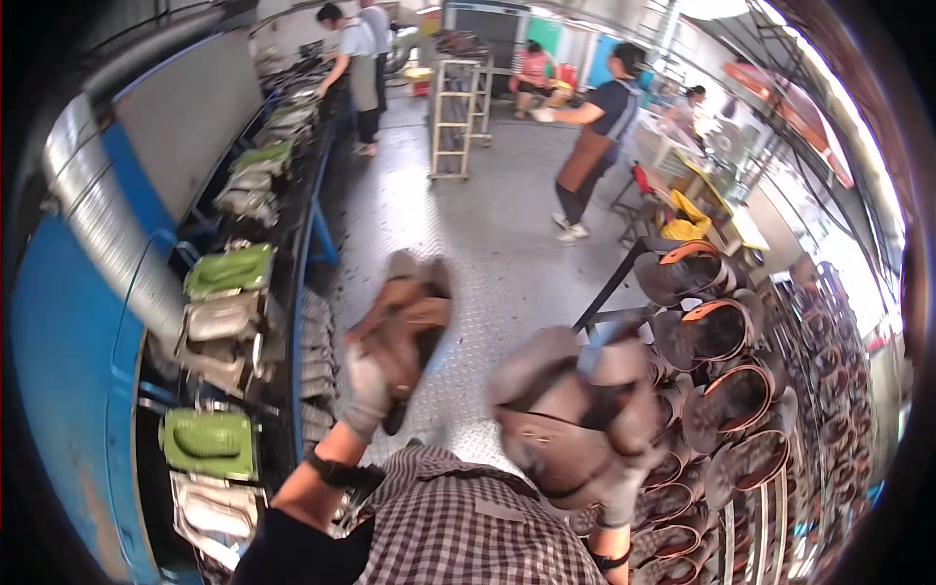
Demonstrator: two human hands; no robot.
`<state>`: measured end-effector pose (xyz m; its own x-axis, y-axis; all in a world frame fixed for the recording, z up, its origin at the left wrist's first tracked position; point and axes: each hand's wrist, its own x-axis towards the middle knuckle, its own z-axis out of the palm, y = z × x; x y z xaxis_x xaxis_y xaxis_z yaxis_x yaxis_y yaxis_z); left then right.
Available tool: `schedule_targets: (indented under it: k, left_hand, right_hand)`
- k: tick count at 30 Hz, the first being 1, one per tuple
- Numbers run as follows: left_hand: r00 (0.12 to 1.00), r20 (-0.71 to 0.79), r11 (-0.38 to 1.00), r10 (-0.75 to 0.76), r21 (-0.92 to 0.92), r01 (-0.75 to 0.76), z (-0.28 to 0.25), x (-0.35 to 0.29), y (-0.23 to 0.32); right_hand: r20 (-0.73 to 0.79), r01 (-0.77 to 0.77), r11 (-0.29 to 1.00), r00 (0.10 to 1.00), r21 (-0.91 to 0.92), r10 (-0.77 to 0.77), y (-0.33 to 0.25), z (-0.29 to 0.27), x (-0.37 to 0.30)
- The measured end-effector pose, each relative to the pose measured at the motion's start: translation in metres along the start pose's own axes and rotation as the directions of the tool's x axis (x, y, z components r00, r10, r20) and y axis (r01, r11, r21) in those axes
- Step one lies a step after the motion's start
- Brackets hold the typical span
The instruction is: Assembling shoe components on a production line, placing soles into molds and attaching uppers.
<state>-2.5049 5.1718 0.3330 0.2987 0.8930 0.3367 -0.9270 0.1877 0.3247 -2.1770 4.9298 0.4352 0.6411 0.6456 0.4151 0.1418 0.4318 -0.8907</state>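
Observation:
My left hand (367,392), in a pale work glove, is closed round a pair of brown sandals (402,327) held up over the floor, soles partly facing right. On the other side my right hand (622,495), gloved too, grips brown sandals (551,429) in front of my body. These are larger in view and smeared by motion, so I cannot tell how many there are. The right hand is close to a rack of brown sandals (733,405), and its fingers are mostly hidden behind the sandals it carries.
Along the left runs a dark conveyor line (304,224) with green moulds (208,441) and metal moulds (219,327). A silver duct (112,224) bends down beside it. A trolley rack (451,136) stands farther off. One person (595,146) in an apron stands ahead; others work behind.

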Motion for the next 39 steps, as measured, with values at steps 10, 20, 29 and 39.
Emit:
schedule_targets:
  k: [10, 20, 29, 39]
  left_hand:
    - [0.477, -0.836, 0.933, 0.271, 0.35, 0.083, -0.18, -0.038, 0.144]
    - [0.456, -0.84, 0.926, 0.293, 0.367, 0.082, -0.287, -0.014, 0.215]
    - [0.324, -0.885, 0.86, 0.334, 0.427, 0.28, -0.302, 0.016, 0.224]
    - [0.218, -0.891, 0.845, 0.398, 0.448, 0.291, -0.331, 0.079, 0.241]
  right_hand:
    - [0.315, -0.344, 0.819, 0.799, -0.46, 0.513, 0.147, 0.123, 0.057]
    - [0.494, -0.419, 0.901, 0.811, 0.116, 0.313, 0.247, 0.217, 0.067]
    - [0.458, -0.791, 0.179, 0.504, 0.584, 0.733, 0.264, 0.29, 0.12]
    - [0.562, -0.858, 0.15, 0.444, 0.491, 0.698, 0.488, 0.33, 0.186]
